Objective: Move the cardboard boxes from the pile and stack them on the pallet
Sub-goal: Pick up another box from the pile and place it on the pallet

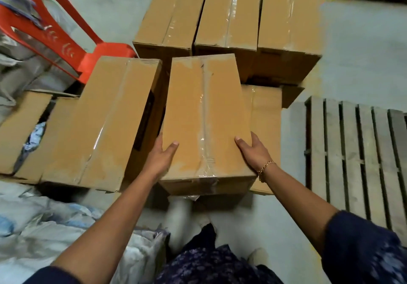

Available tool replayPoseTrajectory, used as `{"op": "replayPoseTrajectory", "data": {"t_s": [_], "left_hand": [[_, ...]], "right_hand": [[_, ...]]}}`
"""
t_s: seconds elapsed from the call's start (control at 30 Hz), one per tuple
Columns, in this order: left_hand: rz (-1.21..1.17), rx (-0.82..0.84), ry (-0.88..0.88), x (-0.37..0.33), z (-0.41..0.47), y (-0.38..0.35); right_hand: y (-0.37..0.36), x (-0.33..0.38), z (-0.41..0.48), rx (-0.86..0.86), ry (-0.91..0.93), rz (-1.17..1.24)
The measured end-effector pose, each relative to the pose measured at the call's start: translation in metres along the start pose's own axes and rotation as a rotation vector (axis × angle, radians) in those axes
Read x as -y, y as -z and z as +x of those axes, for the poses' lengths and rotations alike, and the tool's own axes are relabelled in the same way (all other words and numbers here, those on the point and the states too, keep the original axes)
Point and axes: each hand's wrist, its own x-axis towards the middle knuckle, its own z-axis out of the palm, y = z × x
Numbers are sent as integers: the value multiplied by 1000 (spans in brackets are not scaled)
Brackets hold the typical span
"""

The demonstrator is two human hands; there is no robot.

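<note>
Two hands are on one carton: your left hand (161, 158) and right hand (253, 151) clasp the near end of the middle box (204, 118), each thumb laid over the top face and the fingers (159, 141) wrapped down the side walls (mostly hidden past the edges). That box stands highest in the near part of the pile, with a neighbouring box (103, 118) just beside it on your left, a lower box (265, 125) showing under its right side, and three rear boxes (231, 12) in a row behind. I judge this the pick-up step; whether the load has left its support cannot be told. The pallet (356, 151) lies on the floor to your right, apart from the pile. Next, lift straight up to clear the neighbours, then turn right and set it square at a corner of the slats. Only the near end is held, so expect the far end to dip.
</note>
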Motion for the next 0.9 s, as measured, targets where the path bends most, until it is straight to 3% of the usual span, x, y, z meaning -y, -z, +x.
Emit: {"op": "replayPoseTrajectory", "data": {"t_s": [0.3,0.5,0.9], "left_hand": [[58,-11,-135,-30,-90,-72],[107,32,-245,-69,-161,-163],[250,433,-468,-166,-211,-341]], "right_hand": [[97,-53,-62,-23,91,-7],[191,-132,-124,-163,69,86],[329,-260,-213,-561,-119,288]]}}
